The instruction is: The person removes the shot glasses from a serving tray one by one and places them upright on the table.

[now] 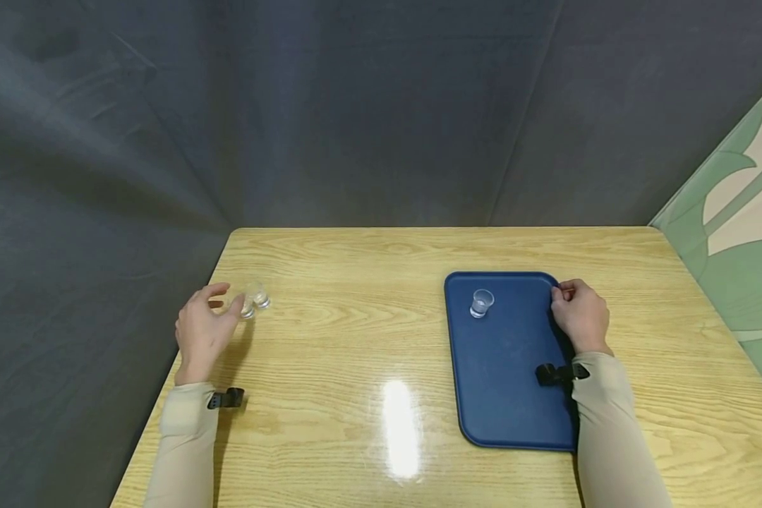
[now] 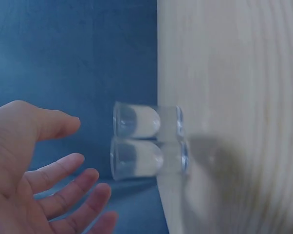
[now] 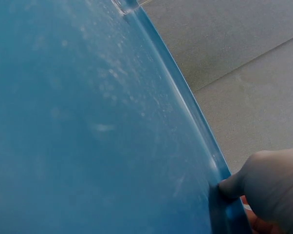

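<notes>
Two small clear shot glasses, one (image 2: 145, 161) beside the other (image 2: 144, 122), stand upright close together on the table's left side. My left hand (image 1: 202, 330) is just left of them, thumb and fingers spread apart, with a gap to the glasses in the left wrist view. On the right, my right hand (image 1: 583, 316) pinches the rim of a blue tray (image 1: 514, 388) near its far right corner, thumb inside the edge and fingers outside. A third clear shot glass (image 1: 481, 303) stands on the tray toward its far left corner.
The light wooden table (image 1: 343, 353) has its left edge right by my left hand. Dark cloth (image 1: 381, 113) hangs behind the table and along its left side. A green and cream patterned surface (image 1: 749, 268) lies past the right edge.
</notes>
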`<action>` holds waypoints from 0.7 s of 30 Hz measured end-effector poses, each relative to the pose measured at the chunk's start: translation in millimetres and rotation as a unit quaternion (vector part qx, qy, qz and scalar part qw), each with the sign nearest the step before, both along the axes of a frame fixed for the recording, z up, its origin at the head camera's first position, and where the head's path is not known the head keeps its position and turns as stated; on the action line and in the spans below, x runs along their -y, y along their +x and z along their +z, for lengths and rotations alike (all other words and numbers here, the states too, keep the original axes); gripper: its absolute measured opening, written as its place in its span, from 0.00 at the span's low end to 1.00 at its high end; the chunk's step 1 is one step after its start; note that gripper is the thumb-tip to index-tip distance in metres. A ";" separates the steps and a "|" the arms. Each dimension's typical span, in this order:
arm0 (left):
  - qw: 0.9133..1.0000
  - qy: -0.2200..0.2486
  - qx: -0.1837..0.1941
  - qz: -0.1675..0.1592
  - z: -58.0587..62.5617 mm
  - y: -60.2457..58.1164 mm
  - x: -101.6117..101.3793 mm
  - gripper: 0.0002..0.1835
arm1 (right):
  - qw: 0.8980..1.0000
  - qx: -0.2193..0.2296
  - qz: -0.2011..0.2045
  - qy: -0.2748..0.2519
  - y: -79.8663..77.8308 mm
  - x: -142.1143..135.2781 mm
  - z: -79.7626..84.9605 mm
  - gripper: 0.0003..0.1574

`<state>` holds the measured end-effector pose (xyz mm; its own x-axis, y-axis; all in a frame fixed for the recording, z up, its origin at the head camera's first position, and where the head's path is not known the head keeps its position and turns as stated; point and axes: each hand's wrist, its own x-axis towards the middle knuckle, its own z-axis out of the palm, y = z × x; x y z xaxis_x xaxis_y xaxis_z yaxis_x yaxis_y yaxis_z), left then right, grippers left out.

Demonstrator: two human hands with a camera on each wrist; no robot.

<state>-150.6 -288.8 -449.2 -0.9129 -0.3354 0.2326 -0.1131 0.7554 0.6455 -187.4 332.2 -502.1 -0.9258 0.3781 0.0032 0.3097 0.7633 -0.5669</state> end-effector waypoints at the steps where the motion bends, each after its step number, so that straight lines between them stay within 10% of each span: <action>1: 1.000 0.001 -0.007 -0.003 1.4 -0.1 -1.7 0.25 | 1.000 0.000 0.000 0.001 0.3 0.0 0.3 0.24; 21: 0.996 -0.014 -0.008 -0.091 18.6 -7.3 -43.4 0.24 | 1.000 -0.003 0.000 0.002 2.1 2.2 2.1 0.23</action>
